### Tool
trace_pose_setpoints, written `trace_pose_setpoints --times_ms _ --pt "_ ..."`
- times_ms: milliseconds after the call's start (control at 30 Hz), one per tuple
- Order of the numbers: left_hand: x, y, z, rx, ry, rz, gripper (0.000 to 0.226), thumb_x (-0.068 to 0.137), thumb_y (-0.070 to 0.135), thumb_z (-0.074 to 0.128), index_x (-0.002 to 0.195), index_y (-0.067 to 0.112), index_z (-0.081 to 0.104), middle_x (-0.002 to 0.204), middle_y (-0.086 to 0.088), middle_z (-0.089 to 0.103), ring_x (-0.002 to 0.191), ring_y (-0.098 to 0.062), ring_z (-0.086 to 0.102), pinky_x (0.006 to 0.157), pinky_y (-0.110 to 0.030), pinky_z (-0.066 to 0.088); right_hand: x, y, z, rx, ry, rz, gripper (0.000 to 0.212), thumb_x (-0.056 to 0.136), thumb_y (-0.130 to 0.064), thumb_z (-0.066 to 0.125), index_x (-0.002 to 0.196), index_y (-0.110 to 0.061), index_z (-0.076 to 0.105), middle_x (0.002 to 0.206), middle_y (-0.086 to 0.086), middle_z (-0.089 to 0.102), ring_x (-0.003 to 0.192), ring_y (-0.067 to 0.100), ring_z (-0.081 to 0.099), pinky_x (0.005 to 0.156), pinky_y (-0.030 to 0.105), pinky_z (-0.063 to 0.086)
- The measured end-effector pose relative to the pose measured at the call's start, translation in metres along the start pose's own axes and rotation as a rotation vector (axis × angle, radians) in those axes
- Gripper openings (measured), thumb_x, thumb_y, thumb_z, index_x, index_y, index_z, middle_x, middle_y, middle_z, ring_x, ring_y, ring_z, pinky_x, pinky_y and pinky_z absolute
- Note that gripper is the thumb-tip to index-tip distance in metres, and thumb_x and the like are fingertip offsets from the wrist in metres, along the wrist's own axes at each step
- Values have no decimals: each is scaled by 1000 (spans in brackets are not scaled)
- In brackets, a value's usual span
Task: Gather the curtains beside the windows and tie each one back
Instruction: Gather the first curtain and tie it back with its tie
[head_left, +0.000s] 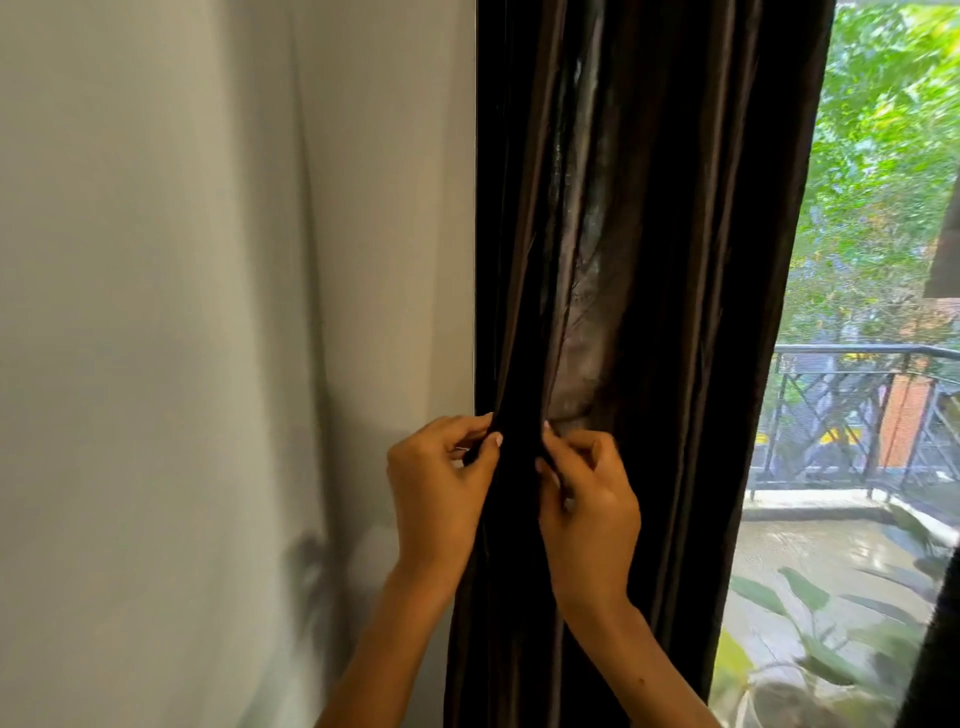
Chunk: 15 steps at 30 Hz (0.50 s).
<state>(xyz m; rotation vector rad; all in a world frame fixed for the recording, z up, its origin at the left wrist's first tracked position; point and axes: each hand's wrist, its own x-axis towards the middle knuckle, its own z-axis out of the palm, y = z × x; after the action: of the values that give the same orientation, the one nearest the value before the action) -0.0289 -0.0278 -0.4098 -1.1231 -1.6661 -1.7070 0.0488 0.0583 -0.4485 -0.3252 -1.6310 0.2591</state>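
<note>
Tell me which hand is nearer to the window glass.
Right. The right hand pinches the dark curtain on the side toward the window glass; the left hand pinches it on the wall side, farther from the glass.

No text, label, brand, number or sign can be read anywhere in the picture. The dark curtain (649, 260) in the middle of the frame bears no lettering. The pale wall (208, 260) on the left and the railing (852, 415) at the right edge bear none either.
</note>
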Motion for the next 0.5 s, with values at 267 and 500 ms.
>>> trace_pose_setpoints --times_ms 267,500 --pt "-8 19 -1 -183 -94 -76 16 83 14 70 96 23 72 83 21 68 80 7 66 70 -5 47 -3 -10 -11 -43 -241 -90 47 86 1 57 132 -10 56 106 3 57 85 14 59 59 25 54" --pt "-2 13 -4 -121 -23 -123 9 78 18 77 85 19 73 72 11 69 66 0 67 67 -16 55 2 -8 -19 -46 -175 -23 42 91 -27 48 131 -19 57 144 5 38 133 19 38 101 35 46"
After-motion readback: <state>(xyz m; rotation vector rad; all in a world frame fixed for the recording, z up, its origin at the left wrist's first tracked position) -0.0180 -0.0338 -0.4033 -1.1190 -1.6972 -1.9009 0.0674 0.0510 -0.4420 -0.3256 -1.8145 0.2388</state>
